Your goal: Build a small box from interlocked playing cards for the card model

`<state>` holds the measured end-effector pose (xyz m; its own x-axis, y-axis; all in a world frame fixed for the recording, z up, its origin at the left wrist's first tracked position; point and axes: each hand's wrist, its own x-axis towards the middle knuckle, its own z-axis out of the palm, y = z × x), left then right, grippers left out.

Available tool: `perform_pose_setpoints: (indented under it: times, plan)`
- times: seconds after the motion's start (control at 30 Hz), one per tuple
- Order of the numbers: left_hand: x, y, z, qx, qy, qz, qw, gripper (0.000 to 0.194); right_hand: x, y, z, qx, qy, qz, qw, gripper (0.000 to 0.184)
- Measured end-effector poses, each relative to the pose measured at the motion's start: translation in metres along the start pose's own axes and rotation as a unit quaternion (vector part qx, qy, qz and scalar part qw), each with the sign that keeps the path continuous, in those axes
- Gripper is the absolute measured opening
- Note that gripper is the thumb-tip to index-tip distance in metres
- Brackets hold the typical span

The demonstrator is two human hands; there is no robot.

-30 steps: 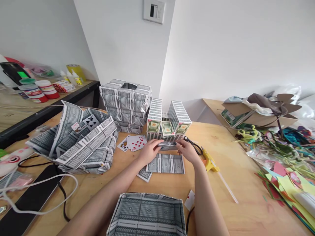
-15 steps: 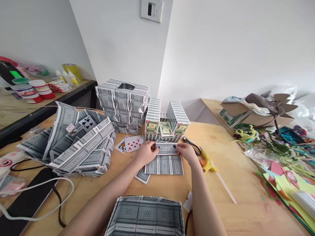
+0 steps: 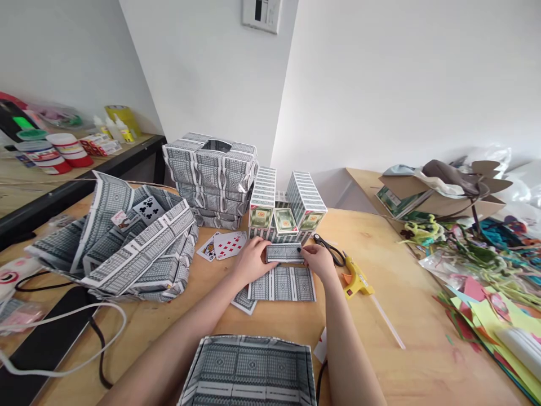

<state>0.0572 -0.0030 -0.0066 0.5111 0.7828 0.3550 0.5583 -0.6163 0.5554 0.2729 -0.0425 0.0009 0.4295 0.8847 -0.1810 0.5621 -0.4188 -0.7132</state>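
Observation:
Between my two hands is a strip of joined playing cards [image 3: 283,253], patterned backs showing, tilted up in front of the stacked card boxes. My left hand [image 3: 252,260] grips its left end, with the thumb below and the fingers behind. At the right end, my right hand [image 3: 319,260] pinches the strip between thumb and fingers. Just below, a flat panel of joined cards [image 3: 282,283] lies on the table. Several green card boxes stand behind my hands, with one box [image 3: 285,221] lying face up between two rows. Loose face-up cards [image 3: 230,245] are left of my left hand.
Black scissors [image 3: 332,250] and a yellow glue gun [image 3: 357,279] lie right of my right hand. A card-covered box [image 3: 249,366] is nearest me. A tall card-built box [image 3: 211,180] stands behind; card pieces fill a container [image 3: 169,287] at left. Paper scraps [image 3: 486,316] lie far right.
The strip has tilted and shifted slightly left in my hands. My left thumb has moved down to its lower edge. The view has shifted slightly.

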Motion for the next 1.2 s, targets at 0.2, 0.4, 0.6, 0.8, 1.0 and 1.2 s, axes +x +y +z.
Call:
perform_pose_setpoints:
  times: [0.2,0.4,0.6,0.8,1.0,1.2]
  plan:
    - [-0.001,-0.002,0.004,0.028,0.029,-0.019,0.999,0.052,0.003,0.005,0.001,-0.006,0.024,-0.018,1.000,0.019]
    - [-0.001,-0.002,0.002,0.028,0.000,0.010,1.000,0.034,0.004,0.002,0.004,-0.010,0.023,-0.009,1.000,0.026]
    - [-0.003,0.000,-0.002,0.000,0.078,0.019,0.997,0.033,-0.004,-0.003,-0.018,-0.066,0.028,-0.006,0.997,0.027]
    - [-0.006,0.004,-0.023,-0.018,-0.028,0.176,0.984,0.029,-0.028,-0.008,-0.036,-0.190,-0.109,-0.033,0.975,0.038]
    - [-0.005,0.014,-0.026,0.022,-0.138,0.197,0.970,0.053,-0.043,-0.029,-0.019,-0.317,-0.148,-0.030,0.936,0.059]
    - [-0.005,0.010,-0.023,0.047,-0.090,0.166,0.981,0.059,-0.038,-0.032,-0.025,-0.290,-0.158,-0.055,0.942,0.030]
